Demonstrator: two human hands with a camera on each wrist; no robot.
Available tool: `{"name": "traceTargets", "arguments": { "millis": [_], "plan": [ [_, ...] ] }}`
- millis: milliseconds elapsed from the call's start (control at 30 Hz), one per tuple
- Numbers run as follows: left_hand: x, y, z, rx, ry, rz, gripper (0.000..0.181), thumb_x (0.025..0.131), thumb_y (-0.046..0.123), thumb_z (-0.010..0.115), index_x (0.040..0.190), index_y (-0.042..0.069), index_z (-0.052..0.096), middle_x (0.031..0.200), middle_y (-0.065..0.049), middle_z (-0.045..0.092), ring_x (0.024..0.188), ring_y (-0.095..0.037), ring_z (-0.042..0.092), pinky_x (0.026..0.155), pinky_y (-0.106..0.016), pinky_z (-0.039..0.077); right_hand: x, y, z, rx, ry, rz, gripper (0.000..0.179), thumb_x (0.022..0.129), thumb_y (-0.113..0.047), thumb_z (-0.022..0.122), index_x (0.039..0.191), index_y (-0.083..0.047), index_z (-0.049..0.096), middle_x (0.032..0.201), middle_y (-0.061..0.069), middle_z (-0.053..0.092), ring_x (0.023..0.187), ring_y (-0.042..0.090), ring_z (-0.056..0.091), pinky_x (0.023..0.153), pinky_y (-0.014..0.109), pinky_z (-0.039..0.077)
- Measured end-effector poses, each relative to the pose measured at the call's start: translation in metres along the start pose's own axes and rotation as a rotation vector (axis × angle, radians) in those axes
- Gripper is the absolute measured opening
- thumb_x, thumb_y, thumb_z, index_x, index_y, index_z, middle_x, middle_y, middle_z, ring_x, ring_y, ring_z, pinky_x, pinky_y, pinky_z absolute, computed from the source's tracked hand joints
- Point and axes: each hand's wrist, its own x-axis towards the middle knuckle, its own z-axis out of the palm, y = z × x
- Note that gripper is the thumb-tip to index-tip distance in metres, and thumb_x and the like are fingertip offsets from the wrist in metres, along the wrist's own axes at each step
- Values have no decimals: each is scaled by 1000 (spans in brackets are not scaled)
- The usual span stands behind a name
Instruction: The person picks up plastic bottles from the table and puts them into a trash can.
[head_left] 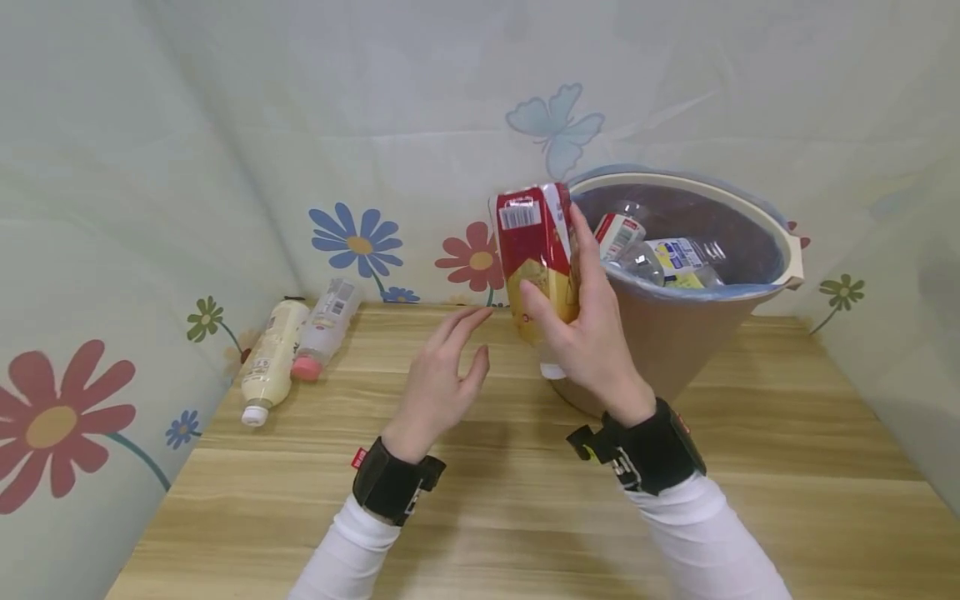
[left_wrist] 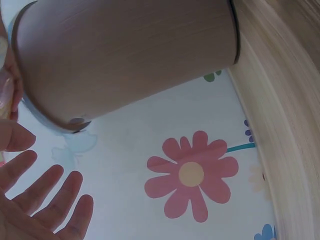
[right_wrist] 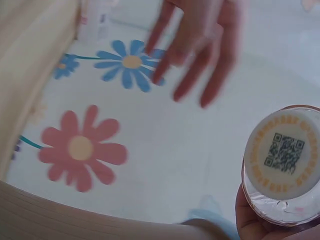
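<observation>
My right hand (head_left: 596, 333) grips a plastic bottle (head_left: 525, 250) with a red and yellow label, just left of the bin. The bottle is tilted with its white cap (head_left: 552, 369) pointing down; the right wrist view shows a printed code on the cap's top (right_wrist: 285, 155). My left hand (head_left: 437, 387) hovers over the table to the left of that bottle, holding nothing. Its fingers are loosely spread in the left wrist view. Beside the right hand stands a brown bin (head_left: 660, 333) with a pale rim and a bluish liner, containing several bottles (head_left: 678, 254).
Two bottles lie side by side at the table's left: a cream one (head_left: 270, 358) with a white cap and a clear one (head_left: 327, 325) with a pink cap. The wooden table (head_left: 300, 500) meets flower-printed wall sheets (head_left: 420, 125) at the back and sides.
</observation>
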Motion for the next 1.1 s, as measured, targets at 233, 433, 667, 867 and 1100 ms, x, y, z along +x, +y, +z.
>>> {"name": "traceTargets", "arguments": {
  "millis": [233,433,667,867,1100],
  "plan": [
    [-3,1,2,-29,6,8,43,91,12,54,133,5,50,132,-9,52,121,-22,50,98,-39,45,48,-6,-24,17,142,-185,78,87,-13,58,150,-6,13,136,3,43,118,17,49,90,35,51],
    [-3,1,5,-47,3,9,43,90,11,54,133,5,50,132,-9,52,121,-21,49,98,-39,45,77,-5,-41,29,334,-278,86,82,-20,65,145,1,10,136,-1,40,123,18,42,98,37,45],
    [-2,2,6,-58,-2,14,46,88,6,57,133,5,50,132,-10,52,121,-21,49,97,-39,46,81,0,-52,50,387,-45,95,79,-8,69,147,-10,4,138,-3,31,128,12,35,104,34,40],
    [-2,0,7,-58,-8,10,46,88,7,57,134,6,50,132,-10,51,121,-21,49,96,-40,46,78,19,-62,-265,275,185,87,83,-29,66,150,-31,10,143,0,20,130,15,28,105,37,38],
    [-3,-2,7,-52,-18,2,46,89,9,56,135,7,50,133,-11,51,122,-22,48,97,-39,46,71,28,-65,-354,172,294,69,87,-33,59,147,-31,26,143,4,25,130,20,29,105,42,38]
  ]
}}
